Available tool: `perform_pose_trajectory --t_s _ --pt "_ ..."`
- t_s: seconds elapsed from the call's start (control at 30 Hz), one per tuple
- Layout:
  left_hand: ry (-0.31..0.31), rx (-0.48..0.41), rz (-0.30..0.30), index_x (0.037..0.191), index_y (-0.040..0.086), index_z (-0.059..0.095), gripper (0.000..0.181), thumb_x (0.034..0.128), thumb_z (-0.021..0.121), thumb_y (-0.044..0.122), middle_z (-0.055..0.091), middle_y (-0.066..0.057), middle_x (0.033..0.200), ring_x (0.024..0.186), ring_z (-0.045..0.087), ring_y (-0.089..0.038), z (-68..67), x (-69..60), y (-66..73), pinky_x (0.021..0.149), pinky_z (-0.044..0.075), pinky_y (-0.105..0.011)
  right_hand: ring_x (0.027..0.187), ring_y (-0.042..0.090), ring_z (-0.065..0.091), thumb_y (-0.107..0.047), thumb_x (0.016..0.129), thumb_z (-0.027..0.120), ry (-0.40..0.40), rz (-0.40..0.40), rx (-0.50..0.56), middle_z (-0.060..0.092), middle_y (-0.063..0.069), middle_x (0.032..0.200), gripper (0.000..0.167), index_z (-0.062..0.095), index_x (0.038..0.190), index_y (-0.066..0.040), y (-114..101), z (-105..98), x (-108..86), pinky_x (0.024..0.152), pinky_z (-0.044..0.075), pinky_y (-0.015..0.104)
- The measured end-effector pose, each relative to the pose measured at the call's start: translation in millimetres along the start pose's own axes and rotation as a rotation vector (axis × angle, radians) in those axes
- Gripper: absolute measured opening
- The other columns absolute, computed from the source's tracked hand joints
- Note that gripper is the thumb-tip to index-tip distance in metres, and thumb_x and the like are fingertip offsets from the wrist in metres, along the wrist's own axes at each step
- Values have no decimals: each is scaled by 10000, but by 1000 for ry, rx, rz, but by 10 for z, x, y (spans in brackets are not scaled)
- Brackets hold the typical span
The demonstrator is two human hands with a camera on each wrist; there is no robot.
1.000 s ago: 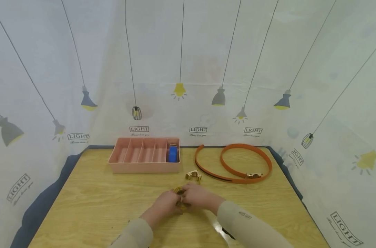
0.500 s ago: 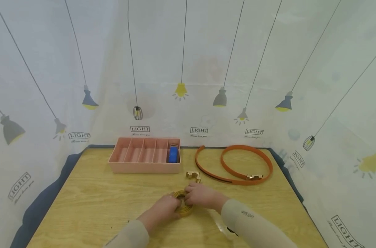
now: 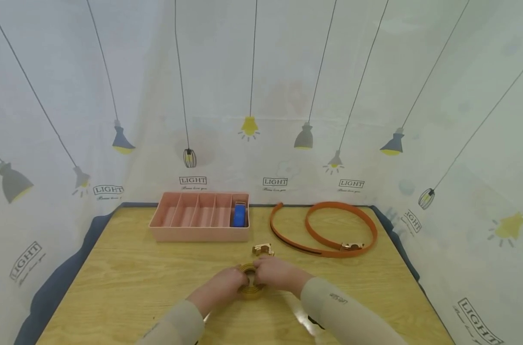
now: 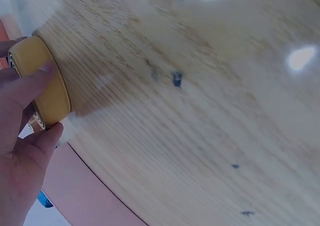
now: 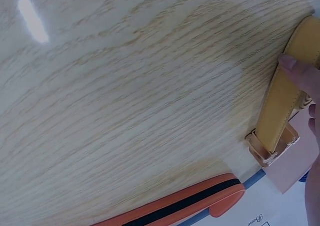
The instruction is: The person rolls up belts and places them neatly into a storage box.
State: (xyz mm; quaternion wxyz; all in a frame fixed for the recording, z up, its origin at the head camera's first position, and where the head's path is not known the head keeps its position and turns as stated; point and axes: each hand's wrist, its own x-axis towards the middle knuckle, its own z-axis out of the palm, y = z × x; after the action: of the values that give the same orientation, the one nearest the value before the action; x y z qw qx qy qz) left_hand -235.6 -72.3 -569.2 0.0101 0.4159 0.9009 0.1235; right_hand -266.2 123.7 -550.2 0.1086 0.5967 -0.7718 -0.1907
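A yellow belt is coiled on the table with both hands round it. My left hand grips the coil's left side; in the left wrist view its thumb and fingers pinch the yellow strap. At the right side, my right hand holds the coil, and the right wrist view has its thumb against the strap. A gold buckle at the strap's end lies just beyond the right hand. Parts of the coil are hidden behind the fingers.
A pink divided box stands at the back, with a rolled blue belt in its rightmost compartment. Back right lies a loosely looped orange belt with a gold buckle. A printed cloth surrounds the wooden table.
The gold buckle has shifted slightly left and nearer the coil. Both hands have stayed round the coil, with small movements of the fingers.
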Motion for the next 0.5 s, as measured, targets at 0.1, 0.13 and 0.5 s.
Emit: perform_pose_trajectory --t_s 0.1,0.13,0.5 --pt "32 12 -12 673 155 596 197 754 754 69 568 72 656 623 522 -119 -5 13 23 624 472 -302 707 51 426 -231 811 729 -7 37 4 530 -164 639 150 704 711 -340 -14 -25 18 722 372 204" --pt "43 8 -20 707 158 627 164 757 756 72 595 64 678 645 550 -127 -1 20 32 649 488 -316 722 48 448 -218 803 734 -9 51 6 552 -163 650 151 703 711 -334 -19 -34 24 731 384 206" --pt "54 -86 -147 732 172 637 191 708 826 171 628 72 712 757 629 -178 112 121 53 819 518 -391 726 85 453 -286 768 782 26 120 77 586 -139 686 104 680 750 -290 -35 25 2 738 404 229"
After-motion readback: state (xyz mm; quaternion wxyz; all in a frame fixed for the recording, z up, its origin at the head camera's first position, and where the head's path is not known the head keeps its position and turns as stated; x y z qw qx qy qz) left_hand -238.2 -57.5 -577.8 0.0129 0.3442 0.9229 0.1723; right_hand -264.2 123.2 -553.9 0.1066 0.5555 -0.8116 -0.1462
